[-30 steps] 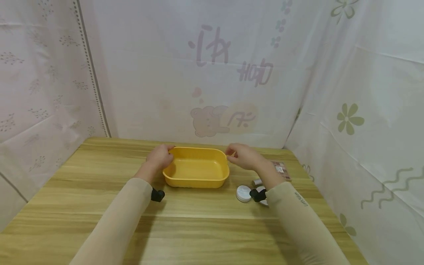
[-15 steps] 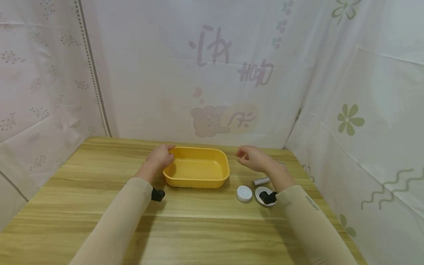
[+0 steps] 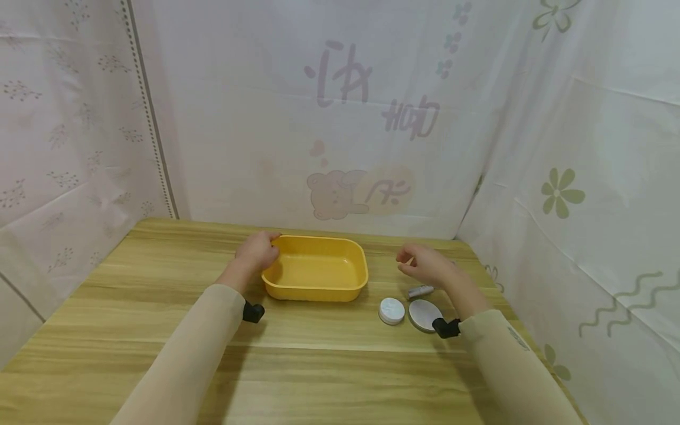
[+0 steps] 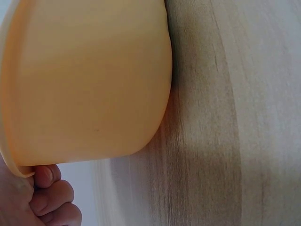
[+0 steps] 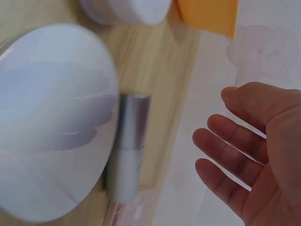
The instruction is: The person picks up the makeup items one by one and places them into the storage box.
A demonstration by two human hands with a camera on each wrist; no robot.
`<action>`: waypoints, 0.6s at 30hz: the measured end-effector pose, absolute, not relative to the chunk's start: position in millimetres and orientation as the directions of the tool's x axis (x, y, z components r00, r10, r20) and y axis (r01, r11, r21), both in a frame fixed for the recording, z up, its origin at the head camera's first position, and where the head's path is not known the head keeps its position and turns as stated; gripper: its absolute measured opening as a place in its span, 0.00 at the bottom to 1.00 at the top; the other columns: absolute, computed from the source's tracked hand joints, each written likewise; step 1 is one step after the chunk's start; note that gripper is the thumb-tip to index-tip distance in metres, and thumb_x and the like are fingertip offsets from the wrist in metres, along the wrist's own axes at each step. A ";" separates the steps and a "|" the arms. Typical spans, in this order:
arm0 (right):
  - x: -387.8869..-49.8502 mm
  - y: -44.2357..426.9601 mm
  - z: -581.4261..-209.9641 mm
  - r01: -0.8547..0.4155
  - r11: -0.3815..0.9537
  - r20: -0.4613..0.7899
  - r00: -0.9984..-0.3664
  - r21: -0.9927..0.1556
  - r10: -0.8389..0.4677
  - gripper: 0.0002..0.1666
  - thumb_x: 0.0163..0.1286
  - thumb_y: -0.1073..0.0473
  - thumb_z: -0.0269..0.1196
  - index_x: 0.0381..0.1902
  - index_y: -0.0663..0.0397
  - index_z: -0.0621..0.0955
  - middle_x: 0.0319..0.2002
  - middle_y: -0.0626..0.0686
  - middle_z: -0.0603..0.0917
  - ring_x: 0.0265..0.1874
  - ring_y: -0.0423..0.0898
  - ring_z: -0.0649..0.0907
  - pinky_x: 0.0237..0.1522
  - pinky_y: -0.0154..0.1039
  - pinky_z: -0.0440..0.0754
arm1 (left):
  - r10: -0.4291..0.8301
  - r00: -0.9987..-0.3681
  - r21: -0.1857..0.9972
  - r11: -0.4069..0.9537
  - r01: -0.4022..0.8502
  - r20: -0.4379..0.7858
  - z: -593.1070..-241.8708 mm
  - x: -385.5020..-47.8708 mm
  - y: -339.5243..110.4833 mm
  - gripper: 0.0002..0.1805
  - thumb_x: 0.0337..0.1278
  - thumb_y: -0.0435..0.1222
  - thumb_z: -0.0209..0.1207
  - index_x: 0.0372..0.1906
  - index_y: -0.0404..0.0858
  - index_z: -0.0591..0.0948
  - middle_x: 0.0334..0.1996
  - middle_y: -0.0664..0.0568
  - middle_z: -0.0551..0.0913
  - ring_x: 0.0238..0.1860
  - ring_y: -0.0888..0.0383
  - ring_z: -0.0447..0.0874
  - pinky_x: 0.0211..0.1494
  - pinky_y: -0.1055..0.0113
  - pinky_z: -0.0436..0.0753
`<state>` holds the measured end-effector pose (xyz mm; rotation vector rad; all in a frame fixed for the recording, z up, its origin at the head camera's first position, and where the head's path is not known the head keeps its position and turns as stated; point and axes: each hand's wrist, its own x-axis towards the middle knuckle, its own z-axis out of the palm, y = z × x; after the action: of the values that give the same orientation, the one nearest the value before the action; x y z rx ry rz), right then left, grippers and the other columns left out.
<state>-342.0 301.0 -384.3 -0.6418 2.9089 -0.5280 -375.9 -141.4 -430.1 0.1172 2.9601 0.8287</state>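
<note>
A yellow plastic basin [image 3: 314,293] stands on the wooden table. My left hand [image 3: 257,251] holds its left end by the rim; in the left wrist view, curled fingers [image 4: 54,195] hook the rim's edge. My right hand [image 3: 425,264] hovers to the right of the basin, apart from it, with loosely bent fingers and nothing in them. Under and in front of that hand lie a silver tube [image 3: 421,291], a round mirror [image 3: 425,314] and a round white jar [image 3: 391,311]. A pinkish flat case [image 5: 132,206] shows partly in the right wrist view; my hand mostly hides it from the head view.
Printed white curtains [image 3: 340,141] hang behind the table and along both sides. The wooden tabletop [image 3: 319,378] stretches in front of the basin and to its left. Black wrist cameras [image 3: 253,312] sit at both sleeves.
My right hand has let go of the basin's right rim and moved right and slightly nearer, over the small items. The mirror now shows more fully. My left hand and the basin stay put.
</note>
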 end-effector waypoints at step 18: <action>-325.7 347.2 -399.2 -0.353 0.868 -0.060 -0.916 -0.349 -0.397 0.21 0.77 0.59 0.69 0.62 0.65 0.84 0.59 0.68 0.86 0.48 0.54 0.88 0.54 0.56 0.87 | 0.096 -0.994 0.515 0.855 0.055 -0.053 -426.7 -375.2 -141.3 0.34 0.76 0.36 0.49 0.84 0.46 0.71 0.81 0.36 0.73 0.27 0.50 0.67 0.28 0.62 0.68</action>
<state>-325.7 347.2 -399.2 -0.5869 2.9104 -0.5065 -375.2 -141.3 -426.7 0.1202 2.9518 0.8157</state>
